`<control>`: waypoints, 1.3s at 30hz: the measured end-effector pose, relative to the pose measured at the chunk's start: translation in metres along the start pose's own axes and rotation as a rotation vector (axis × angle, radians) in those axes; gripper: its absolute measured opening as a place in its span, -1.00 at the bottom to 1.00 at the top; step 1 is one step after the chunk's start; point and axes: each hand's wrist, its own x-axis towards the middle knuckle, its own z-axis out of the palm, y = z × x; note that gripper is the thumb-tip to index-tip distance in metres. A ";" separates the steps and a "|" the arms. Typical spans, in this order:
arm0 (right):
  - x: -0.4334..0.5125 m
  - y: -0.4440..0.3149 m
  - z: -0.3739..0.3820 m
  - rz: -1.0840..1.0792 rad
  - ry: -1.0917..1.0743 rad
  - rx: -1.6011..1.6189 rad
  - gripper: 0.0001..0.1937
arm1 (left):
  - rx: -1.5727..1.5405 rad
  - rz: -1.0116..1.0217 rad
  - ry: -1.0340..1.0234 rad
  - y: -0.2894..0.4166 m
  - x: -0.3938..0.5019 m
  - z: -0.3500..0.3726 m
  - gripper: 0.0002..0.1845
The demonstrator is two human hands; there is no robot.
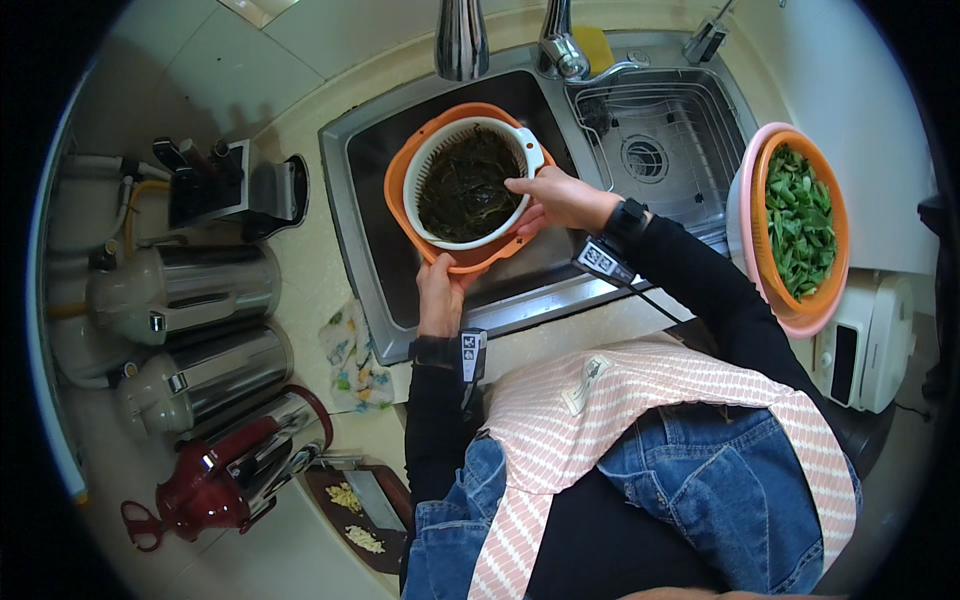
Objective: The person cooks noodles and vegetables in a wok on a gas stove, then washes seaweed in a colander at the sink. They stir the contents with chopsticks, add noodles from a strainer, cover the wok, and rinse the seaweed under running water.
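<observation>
A white slotted colander [412, 178] sits inside an orange plastic basin [401, 219], over the larger bowl of a stainless steel sink [517, 304]. Dark, wet strands that look like seaweed [469, 187] fill much of the colander. My left hand [441, 296] grips the near rim of the orange basin, thumb on top and fingers partly hidden underneath. On the right side, my right hand [564, 199] has its thumb over the colander's rim beside the handle; its other fingers lie lower, against the basin's edge.
A chrome faucet [559, 56] stands behind the sink, and a wire rack [679, 90] lines the smaller bowl. Chopped greens [799, 225] fill an orange basket [841, 232] at right. At left are a knife block [225, 184], several thermos jugs [214, 289], a cloth [358, 360] and a cutting board [394, 487] with a cleaver [373, 499].
</observation>
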 end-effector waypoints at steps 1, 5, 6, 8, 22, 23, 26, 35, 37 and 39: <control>-0.011 0.000 0.001 -0.100 -0.044 -0.019 -0.50 | -0.033 -0.056 0.013 -0.002 0.000 -0.002 -0.58; -0.035 -0.038 -0.028 -0.217 0.169 -0.552 -0.65 | -0.091 -0.082 0.020 -0.008 -0.001 -0.004 -0.62; -0.039 -0.051 -0.043 -0.406 0.381 -0.867 -0.61 | -0.050 -0.036 0.042 -0.009 -0.003 -0.003 -0.60; -0.037 -0.074 -0.073 -0.914 0.820 -1.353 -0.52 | -0.016 -0.023 0.053 -0.008 -0.005 -0.002 -0.59; -0.011 -0.046 -0.101 -0.868 0.884 -1.229 -0.33 | 0.093 -0.035 -0.006 0.013 0.001 0.003 -0.53; -0.014 -0.046 -0.097 -0.878 0.941 -1.292 -0.33 | 0.098 -0.041 -0.011 0.015 0.002 0.003 -0.53; -0.024 -0.034 -0.075 -0.952 1.169 -1.418 -0.34 | 0.109 -0.034 -0.032 0.019 0.002 0.002 -0.53; -0.046 0.003 -0.032 -0.988 0.890 -1.158 -0.59 | 0.131 -0.004 -0.017 0.034 -0.005 0.002 -0.56; -0.046 -0.004 -0.037 -0.977 0.848 -1.106 -0.63 | 0.157 -0.003 -0.013 0.039 -0.006 0.001 -0.57; -0.045 -0.011 -0.041 -0.915 0.755 -1.001 -0.66 | 0.191 -0.016 -0.015 0.043 -0.008 0.000 -0.59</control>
